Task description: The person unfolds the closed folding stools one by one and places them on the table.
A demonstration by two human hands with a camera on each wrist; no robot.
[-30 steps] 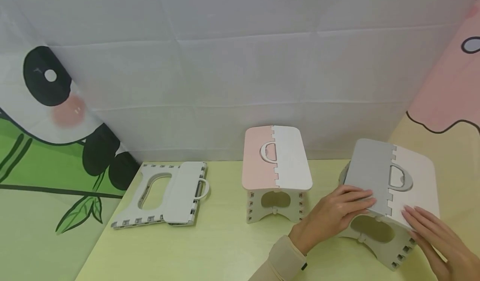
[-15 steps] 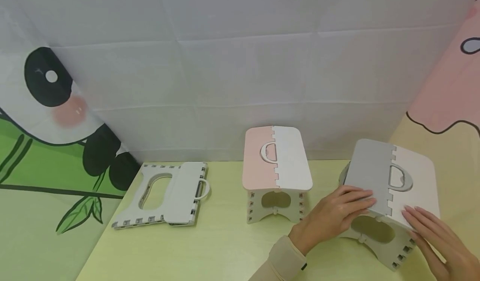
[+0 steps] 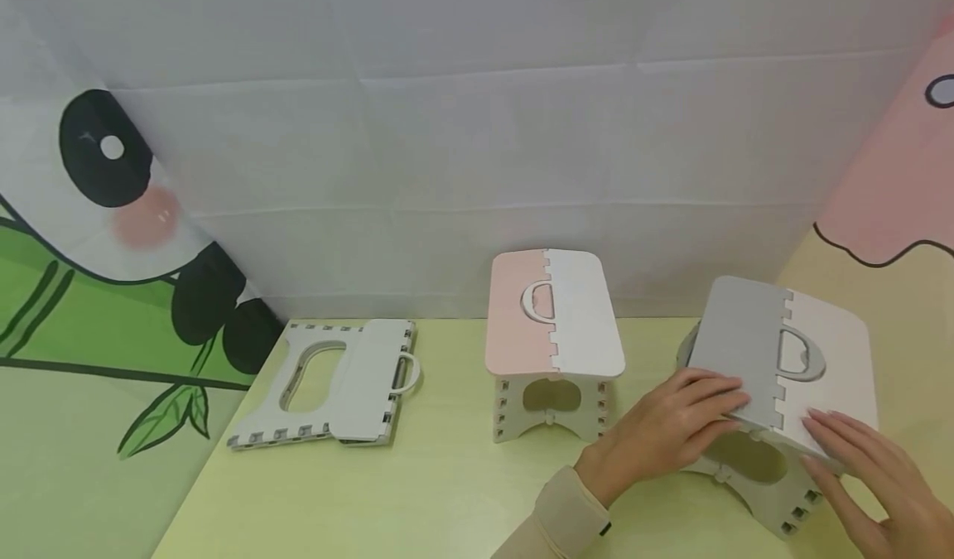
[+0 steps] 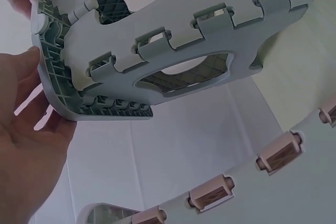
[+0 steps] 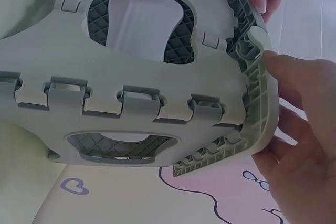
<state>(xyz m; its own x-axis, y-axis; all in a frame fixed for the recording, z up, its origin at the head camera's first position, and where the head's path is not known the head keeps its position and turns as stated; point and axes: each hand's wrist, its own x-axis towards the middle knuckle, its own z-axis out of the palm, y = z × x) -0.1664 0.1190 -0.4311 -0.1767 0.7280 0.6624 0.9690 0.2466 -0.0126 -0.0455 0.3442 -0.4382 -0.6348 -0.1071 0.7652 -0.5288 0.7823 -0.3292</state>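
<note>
An unfolded folding step stool [image 3: 741, 348] with a grey and off-white top stands at the right of the table, turned at an angle. My left hand [image 3: 674, 426] rests its extended fingers on the grey half near the front edge, thumb at the rim. On the off-white half, the fingers of my right hand [image 3: 879, 476] lie flat near the front right corner. Both wrist views look under the stool: the left hand [image 4: 31, 145] and right hand [image 5: 299, 124] each touch the rim with the thumb, while the fingers are partly hidden behind the top.
A pink and white folding stool [image 3: 585, 319] stands unfolded in the middle, left of my left hand. At the left lies a white folding stool [image 3: 365, 381], flat and partly folded. The pale yellow table [image 3: 417, 493] ends at a fabric wall [image 3: 447, 170] behind the stools.
My right thumb has spread away from the fingers along the stool's front edge. The left hand keeps its place. The view has shifted slightly; all three stools stay put.
</note>
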